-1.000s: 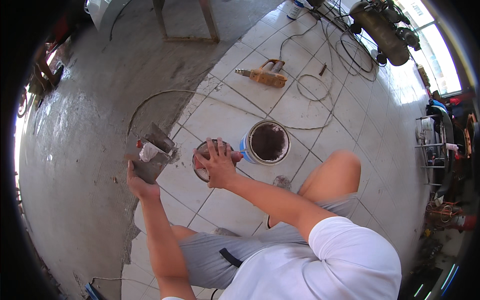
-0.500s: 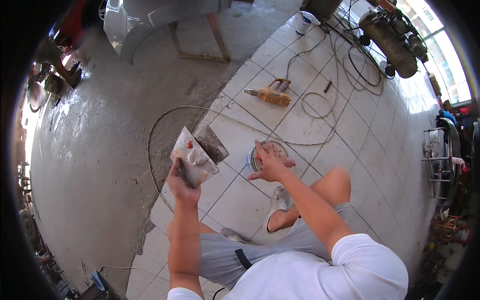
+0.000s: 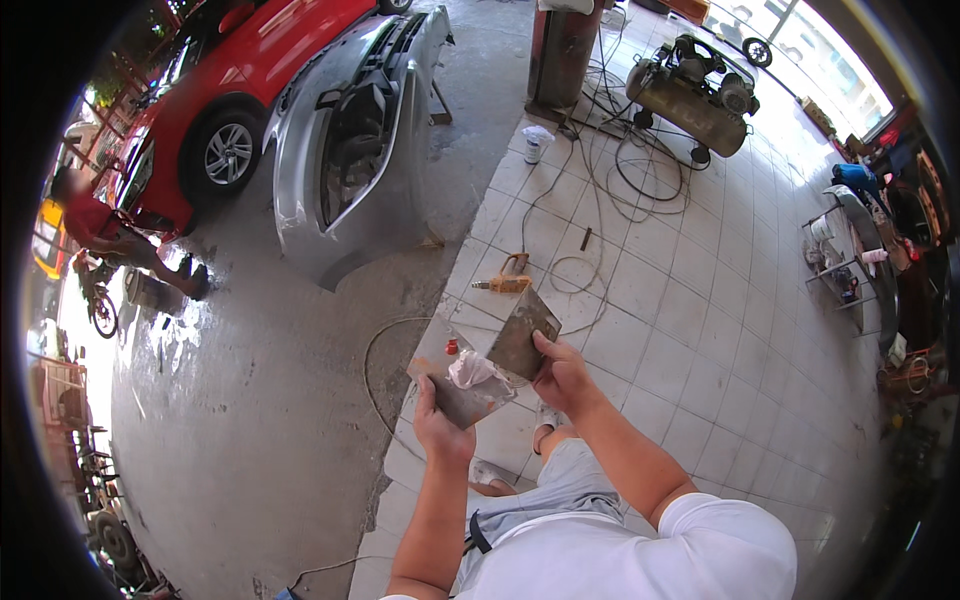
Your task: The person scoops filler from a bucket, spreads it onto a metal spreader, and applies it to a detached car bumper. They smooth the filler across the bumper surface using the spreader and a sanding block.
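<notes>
**Holding grey board in left hand, square blade in right hand**

Gripping the board at its near side with the left hand; thumb-pad laid along the upper face, other fingers mostly hidden beneath. Carrying on that face a lump of pale paste, toward the right side, and a small red dab, just beside the paste on its far left.

Pinching the square blade with the right hand by its right side, with the thumb on the face in view and with the other fingers largely out of sight behind. Keeping it tilted up, to the right of the board and a little farther off. Bringing its near edge close to the paste; cannot tell from here whether touching. Holding both pieces up in front of the body, over the tiled floor.

Beyond the blade, on the tiles: an orange heat gun, partly covered by the blade. Farther off, a white tub; far right of that, an air compressor among coiled hoses. To the right, a metal rack.

On the left, bare grey concrete. Far left, a silver body panel, a red car behind it, and a person in a red top.
</notes>
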Demonstrator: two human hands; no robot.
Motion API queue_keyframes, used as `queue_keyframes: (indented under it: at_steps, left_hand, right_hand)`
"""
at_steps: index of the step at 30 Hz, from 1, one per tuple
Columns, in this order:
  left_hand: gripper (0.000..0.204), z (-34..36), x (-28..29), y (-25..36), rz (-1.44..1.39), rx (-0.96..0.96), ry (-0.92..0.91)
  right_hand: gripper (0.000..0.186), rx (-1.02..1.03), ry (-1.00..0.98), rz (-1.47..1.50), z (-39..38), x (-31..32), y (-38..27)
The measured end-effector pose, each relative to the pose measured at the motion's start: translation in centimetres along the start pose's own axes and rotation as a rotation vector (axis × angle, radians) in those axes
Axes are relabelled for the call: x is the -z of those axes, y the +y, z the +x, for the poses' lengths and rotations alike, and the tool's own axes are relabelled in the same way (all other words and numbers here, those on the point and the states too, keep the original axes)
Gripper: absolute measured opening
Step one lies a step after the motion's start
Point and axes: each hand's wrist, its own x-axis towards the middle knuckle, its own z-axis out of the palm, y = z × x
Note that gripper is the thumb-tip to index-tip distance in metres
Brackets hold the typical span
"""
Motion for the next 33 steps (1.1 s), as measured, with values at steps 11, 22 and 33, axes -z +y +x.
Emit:
queue_keyframes:
  at_steps: [11,22,33]
  left_hand:
    - [0.047,-7.6,7.2,19.0,0.152,-0.485,-0.062]
    - [0.045,-9.2,14.8,32.0,0.143,-0.373,-0.059]
    - [0.029,-3.3,24.2,42.3,0.916,-0.632,-0.059]
  right_hand:
    - [0.041,-0.663,-0.35,-0.087,-12.3,-13.5,11.9]
    - [0.035,-0.26,0.239,-0.454,-7.3,-19.3,24.7]
    - [0.064,0.861,-0.736,-1.943,-1.5,-33.9,28.3]
